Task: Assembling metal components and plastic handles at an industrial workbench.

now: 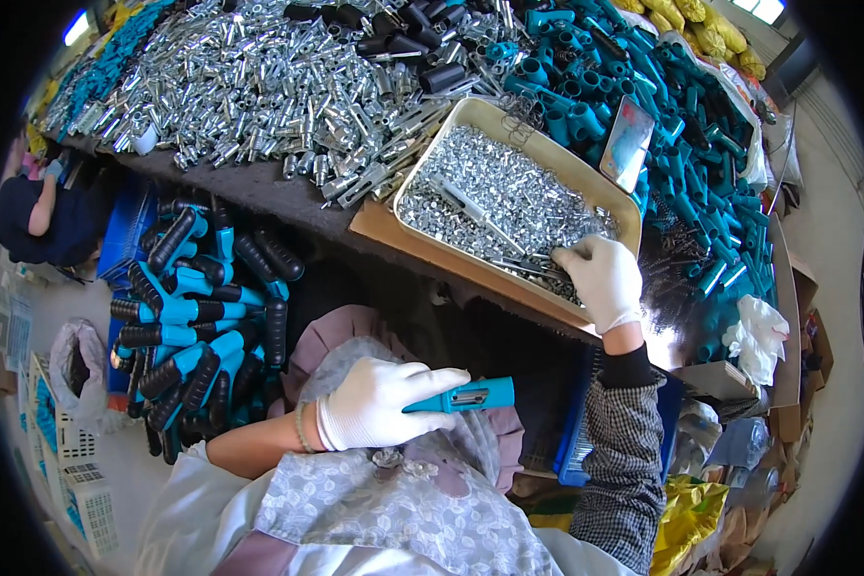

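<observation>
My left hand (379, 403), in a white glove, grips a teal plastic handle piece (470, 395) over my lap, its open end pointing right. My right hand (600, 278), also gloved, reaches into the near right corner of a shallow metal tray (432, 158) and its fingers are closed down among the small silver screws (509, 192) and thin metal parts there. The tray sits tilted on the edge of a dark table, on a strip of cardboard (394, 230).
A heap of silver metal fittings (259, 86) covers the table's left and back. Teal plastic parts (682, 144) pile at the right, black caps (403, 38) at the back. A phone (627, 142) leans by the tray. Finished teal-and-black handles (192, 317) lie in a bin at my left. Another person (38, 211) sits far left.
</observation>
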